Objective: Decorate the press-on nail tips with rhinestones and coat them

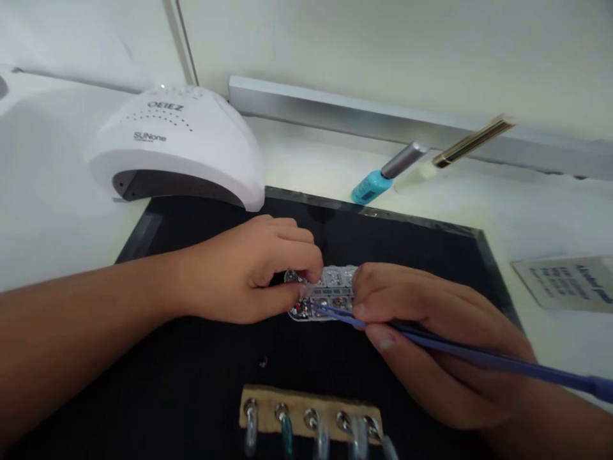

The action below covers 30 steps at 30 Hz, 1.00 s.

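Note:
A clear compartment box (334, 291) with small shiny pieces lies on the black mat (205, 364). My left hand (268, 268) is at the box's left end, thumb and forefinger closed around its edge or a lid there; the exact grip is partly hidden. Blue tweezers (460, 351) are pinched in my right hand (426, 326), their tips over the box's lower left compartments. Whether the tips hold a piece is too small to tell. Nearer me, a tan strip (268, 404) carries several nail tips on round metal bases, one green (286, 434). A tiny piece (263, 362) rests on the mat between strip and box.
A white nail lamp (177, 140) stands at the back left, overlapping the mat's corner. Behind the mat are a turquoise bottle (372, 186) and a pale bottle with a gold cap (472, 140). A flat packet (567, 283) lies at the right. A metal rail (335, 118) runs along the back.

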### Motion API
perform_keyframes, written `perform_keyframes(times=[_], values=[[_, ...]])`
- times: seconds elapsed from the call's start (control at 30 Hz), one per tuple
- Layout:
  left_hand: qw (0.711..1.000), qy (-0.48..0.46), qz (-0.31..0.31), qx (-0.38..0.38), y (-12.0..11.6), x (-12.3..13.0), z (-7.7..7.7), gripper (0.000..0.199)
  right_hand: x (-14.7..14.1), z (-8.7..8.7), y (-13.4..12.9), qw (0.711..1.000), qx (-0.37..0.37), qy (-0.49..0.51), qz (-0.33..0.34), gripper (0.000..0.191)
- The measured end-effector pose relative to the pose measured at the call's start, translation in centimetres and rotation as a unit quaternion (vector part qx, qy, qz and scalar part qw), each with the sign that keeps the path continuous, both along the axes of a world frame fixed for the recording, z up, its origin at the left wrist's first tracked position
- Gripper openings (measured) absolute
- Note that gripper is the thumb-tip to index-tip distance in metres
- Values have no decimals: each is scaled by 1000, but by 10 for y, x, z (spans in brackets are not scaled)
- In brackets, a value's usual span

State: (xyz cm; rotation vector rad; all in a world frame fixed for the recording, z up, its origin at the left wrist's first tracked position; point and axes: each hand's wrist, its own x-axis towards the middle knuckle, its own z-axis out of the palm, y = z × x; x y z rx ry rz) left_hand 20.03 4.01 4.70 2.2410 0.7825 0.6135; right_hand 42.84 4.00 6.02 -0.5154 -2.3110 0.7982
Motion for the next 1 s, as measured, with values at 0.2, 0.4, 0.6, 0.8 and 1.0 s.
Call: perform_keyframes(times=[0.2, 0.4, 0.6, 0.8, 1.0], values=[[1000, -4, -2, 1, 0, 0, 0, 11, 3, -3, -1, 1000, 19, -13, -5, 21], [1000, -2, -2, 0, 0, 0, 0, 11, 4, -3, -2, 999, 45, -30, 8, 20], [1000, 0, -4, 3, 0, 0, 0, 11, 5, -6, -1, 999, 30, -20, 16, 19], [1000, 1, -4, 5, 0, 0, 0, 12, 5, -6, -1, 999, 30, -25, 19, 20], [1000, 0, -4, 6, 0, 0, 1, 11, 5, -7, -2, 999, 33, -21, 13, 20]])
